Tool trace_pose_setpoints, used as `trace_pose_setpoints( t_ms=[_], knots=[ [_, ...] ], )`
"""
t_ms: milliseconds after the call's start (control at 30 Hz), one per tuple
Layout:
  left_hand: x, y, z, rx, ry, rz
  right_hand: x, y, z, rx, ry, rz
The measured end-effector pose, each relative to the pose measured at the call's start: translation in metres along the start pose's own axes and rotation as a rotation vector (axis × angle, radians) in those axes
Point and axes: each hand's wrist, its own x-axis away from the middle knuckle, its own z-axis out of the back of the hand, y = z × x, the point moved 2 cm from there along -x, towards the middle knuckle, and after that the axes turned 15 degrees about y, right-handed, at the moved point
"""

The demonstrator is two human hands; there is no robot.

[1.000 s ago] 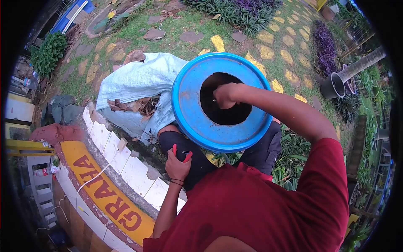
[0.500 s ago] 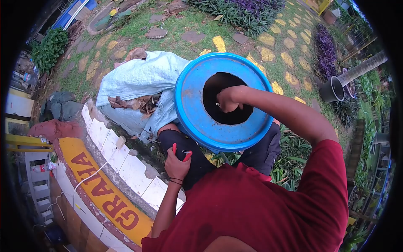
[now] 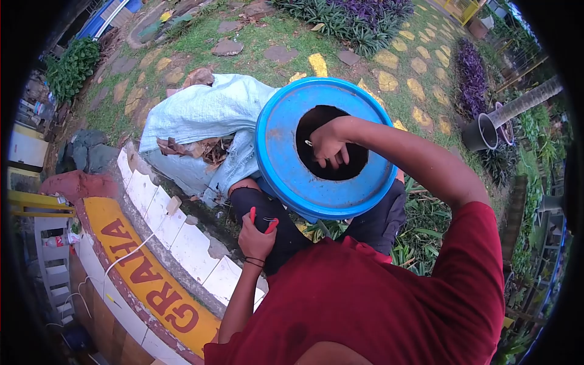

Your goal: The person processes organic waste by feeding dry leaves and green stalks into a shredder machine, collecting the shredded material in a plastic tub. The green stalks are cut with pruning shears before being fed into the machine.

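My right hand (image 3: 330, 145) reaches into the dark round hole of a blue drum (image 3: 277, 131), its fingers apart and pointing down. A small pale spot shows at this hand, too small to identify. The drum stands between my legs. My left hand (image 3: 256, 240) rests on my thigh, closed around a tool with red handles (image 3: 271, 227); the rest of the tool is mostly hidden. Against the drum's left side lies a pale blue woven sack (image 3: 194, 112), with dry leaves (image 3: 213, 151) at its opening.
A curved white tiled edge (image 3: 188, 234) and a yellow lettered band (image 3: 155, 280) run along the lower left. Grass with yellow stepping stones (image 3: 386, 79) lies beyond the drum. A grey pot (image 3: 480, 132) stands at the right.
Inside the drum's opening, the fingers of my right hand have spread from a bunched shape and more of them show. My left hand has not moved on my thigh.
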Motion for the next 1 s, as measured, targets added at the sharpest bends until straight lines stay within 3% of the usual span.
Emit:
trace_pose_setpoints(
  t_ms=[67,133,200,267,300,333,400,467,533,600,667,700,733,800,867,933,967,1000],
  knots=[
    [-0.002,0.001,0.001,0.004,-0.005,0.006,0.003,-0.001,0.005,-0.002,0.093,-0.016],
    [0.0,0.001,0.001,0.006,-0.011,0.017,0.013,-0.009,0.014,0.508,0.696,0.269],
    [-0.001,-0.001,-0.001,-0.005,-0.006,0.0,0.007,-0.002,0.007,0.487,0.709,0.291],
    [0.001,-0.003,-0.001,-0.005,-0.004,-0.002,0.006,0.007,-0.011,0.368,0.384,-0.046],
    [0.0,-0.002,-0.001,0.0,0.0,-0.007,0.001,0.013,-0.015,0.361,0.227,-0.068],
    [-0.001,-0.001,0.0,0.001,-0.002,-0.009,-0.005,0.017,-0.011,0.358,0.227,-0.07],
    [-0.001,0.001,0.001,0.007,-0.005,0.001,-0.006,0.017,-0.007,0.075,-0.043,-0.067],
    [-0.001,0.002,0.002,0.011,-0.003,-0.001,0.013,0.004,0.006,-0.033,0.067,-0.043],
    [-0.002,0.003,0.001,0.012,0.0,-0.009,0.034,-0.014,0.017,0.22,0.475,0.042],
    [-0.003,0.002,-0.001,0.007,-0.013,-0.009,0.02,-0.005,0.012,0.343,0.555,0.144],
    [-0.001,0.0,-0.002,0.011,-0.007,-0.014,0.025,-0.006,0.001,0.434,0.458,0.04],
    [-0.002,0.0,-0.002,0.019,0.0,-0.016,0.013,-0.002,-0.007,0.403,0.295,-0.098],
    [-0.002,0.0,-0.003,0.02,0.001,-0.014,0.004,0.004,-0.007,0.404,0.295,-0.097],
    [-0.002,0.002,-0.001,0.002,-0.009,0.01,0.002,0.005,-0.011,0.14,-0.021,-0.056],
    [-0.003,0.005,0.0,0.004,-0.01,0.01,0.004,-0.001,0.001,0.087,-0.018,-0.013],
    [-0.003,0.004,0.0,0.003,-0.005,0.013,0.02,-0.016,0.022,0.449,0.409,0.055],
    [-0.002,0.002,-0.001,0.005,-0.007,0.002,0.02,-0.012,0.019,0.431,0.704,0.191],
    [-0.002,0.0,-0.002,0.008,-0.01,-0.011,0.011,-0.004,0.009,0.428,0.705,0.192]
  ],
)
